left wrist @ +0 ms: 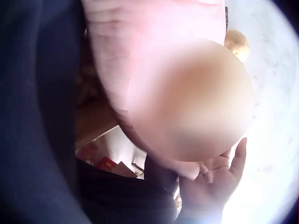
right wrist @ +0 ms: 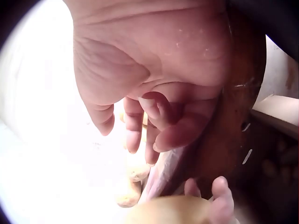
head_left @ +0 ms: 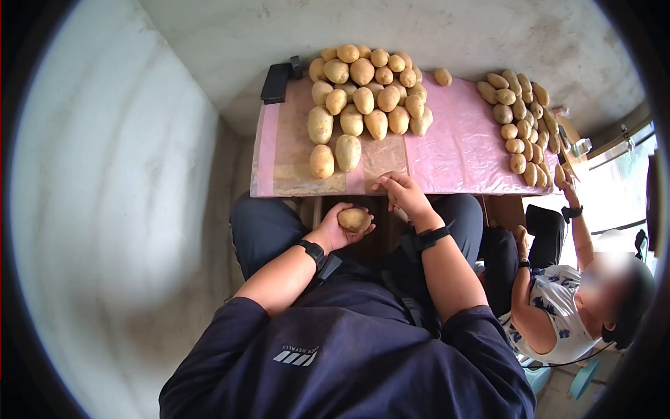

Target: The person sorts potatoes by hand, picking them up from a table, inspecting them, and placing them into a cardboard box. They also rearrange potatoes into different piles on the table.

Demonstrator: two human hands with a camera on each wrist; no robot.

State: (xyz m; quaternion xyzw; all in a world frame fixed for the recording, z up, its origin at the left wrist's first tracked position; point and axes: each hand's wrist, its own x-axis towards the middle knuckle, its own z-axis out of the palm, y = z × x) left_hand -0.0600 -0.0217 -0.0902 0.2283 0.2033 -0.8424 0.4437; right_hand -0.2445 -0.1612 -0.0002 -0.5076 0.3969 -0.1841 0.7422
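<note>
My left hand (head_left: 333, 228) holds a potato (head_left: 354, 220) low in front of my lap, palm up, with the fingers cupped round it. In the left wrist view a blurred round patch covers most of what that hand holds. My right hand (head_left: 405, 193) hovers near the table's front edge, fingers loosely bent, nothing in it. The right wrist view shows its bare palm (right wrist: 154, 56), with the held potato (right wrist: 170, 211) and left fingertips (right wrist: 221, 193) below. Nearest on the table are two potatoes (head_left: 335, 159) at the front of a large group.
Rows of potatoes (head_left: 363, 98) cover the left part of the pink-covered table (head_left: 460, 150). One lone potato (head_left: 443, 77) lies near the wall. Another pile (head_left: 527, 126) is at the right, where a seated person (head_left: 558, 307) touches a potato. A black phone-like object (head_left: 276, 82) lies at the back-left corner.
</note>
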